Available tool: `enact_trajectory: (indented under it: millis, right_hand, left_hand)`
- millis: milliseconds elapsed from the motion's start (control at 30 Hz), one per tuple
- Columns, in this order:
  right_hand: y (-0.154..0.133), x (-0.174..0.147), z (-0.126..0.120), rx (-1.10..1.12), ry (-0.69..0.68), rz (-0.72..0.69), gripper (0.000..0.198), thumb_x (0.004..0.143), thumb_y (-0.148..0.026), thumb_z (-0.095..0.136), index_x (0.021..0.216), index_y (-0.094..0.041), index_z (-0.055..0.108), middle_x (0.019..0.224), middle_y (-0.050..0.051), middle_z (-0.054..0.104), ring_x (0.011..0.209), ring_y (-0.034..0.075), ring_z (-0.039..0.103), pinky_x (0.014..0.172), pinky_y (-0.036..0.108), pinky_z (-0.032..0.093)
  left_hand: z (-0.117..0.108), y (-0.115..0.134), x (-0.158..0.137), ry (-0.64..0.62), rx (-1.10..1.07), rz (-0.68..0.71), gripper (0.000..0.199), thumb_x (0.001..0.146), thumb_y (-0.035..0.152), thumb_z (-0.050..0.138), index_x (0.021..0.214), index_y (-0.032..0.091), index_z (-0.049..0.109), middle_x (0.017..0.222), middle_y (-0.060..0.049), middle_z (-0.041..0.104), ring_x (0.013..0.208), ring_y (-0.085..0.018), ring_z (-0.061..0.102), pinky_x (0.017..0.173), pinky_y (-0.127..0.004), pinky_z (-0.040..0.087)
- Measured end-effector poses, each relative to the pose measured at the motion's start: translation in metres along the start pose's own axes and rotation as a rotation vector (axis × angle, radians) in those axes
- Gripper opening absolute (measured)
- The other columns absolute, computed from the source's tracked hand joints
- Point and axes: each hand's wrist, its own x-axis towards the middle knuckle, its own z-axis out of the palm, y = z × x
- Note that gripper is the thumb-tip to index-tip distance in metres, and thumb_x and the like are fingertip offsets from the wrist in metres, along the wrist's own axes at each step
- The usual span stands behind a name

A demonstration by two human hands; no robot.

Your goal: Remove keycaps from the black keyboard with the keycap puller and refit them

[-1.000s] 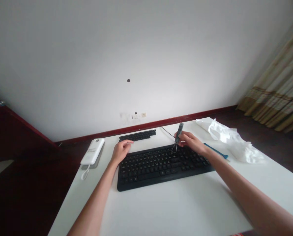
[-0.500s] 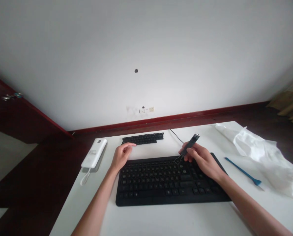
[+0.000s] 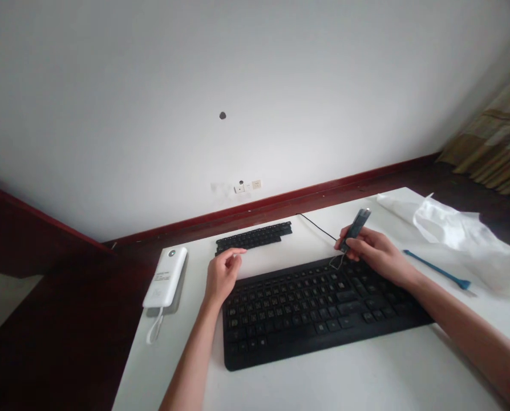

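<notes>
A black keyboard [image 3: 289, 302] lies on the white table, its cable running toward the back edge. My right hand [image 3: 372, 251] is closed on a keycap puller [image 3: 354, 231] with a dark handle. Its thin wire loops hang just above the keyboard's upper right keys; whether they touch a key I cannot tell. My left hand [image 3: 223, 277] is at the keyboard's upper left corner, index finger stretched out and thumb apart below it, with nothing seen in it. Its fingertip is close to a block of black keycaps [image 3: 255, 237] laid in rows behind the keyboard.
A white power bank [image 3: 165, 278] with a strap is at the left table edge. On the right lie a blue brush [image 3: 437, 268] and a crumpled white plastic bag [image 3: 456, 228]. The wall with sockets [image 3: 249, 186] stands beyond the table.
My view has turned a little to the right, tilting the table in the picture. The puller stays in my right hand over the upper right keys; my left hand remains near the keycaps.
</notes>
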Motion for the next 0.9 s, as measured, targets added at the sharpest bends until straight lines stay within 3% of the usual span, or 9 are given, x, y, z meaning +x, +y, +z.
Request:
enact_trajectory:
  millis: [300,467,700,900]
  right_hand:
    - [-0.008,0.001,0.005,0.081,0.07,0.051,0.038,0.088,-0.055,0.064,0.107,-0.022,0.06,0.099,0.01,0.074,0.066,0.017,0.057,0.062,0.033,0.049]
    - [-0.014,-0.001,0.004,-0.021,-0.081,-0.004,0.031,0.094,-0.05,0.063,0.103,-0.02,0.064,0.096,0.006,0.074,0.069,0.017,0.057,0.067,0.031,0.049]
    - [-0.018,-0.004,0.005,-0.007,-0.165,-0.034,0.021,0.092,-0.039,0.063,0.102,-0.02,0.061,0.092,0.005,0.074,0.07,0.018,0.06,0.068,0.032,0.05]
    - [-0.016,-0.005,0.002,0.03,-0.271,-0.065,0.014,0.089,-0.028,0.059,0.1,-0.02,0.061,0.094,0.005,0.075,0.085,0.022,0.067,0.072,0.033,0.051]
  left_hand:
    - [-0.001,0.004,-0.001,-0.01,0.065,0.005,0.033,0.093,0.034,0.052,0.104,0.022,0.08,0.057,0.004,0.047,0.055,-0.013,0.042,0.057,-0.026,0.031]
    - [-0.002,0.006,-0.002,-0.029,0.079,0.011,0.032,0.093,0.034,0.052,0.105,0.023,0.08,0.06,0.004,0.052,0.056,-0.013,0.045,0.059,-0.025,0.033]
    - [-0.002,0.005,-0.001,-0.027,0.125,0.003,0.032,0.092,0.035,0.054,0.104,0.023,0.08,0.059,0.004,0.052,0.057,-0.013,0.046,0.059,-0.025,0.034]
    - [-0.002,0.001,-0.001,-0.034,0.14,0.007,0.033,0.093,0.038,0.054,0.106,0.023,0.079,0.061,0.004,0.054,0.057,-0.013,0.043,0.059,-0.025,0.032]
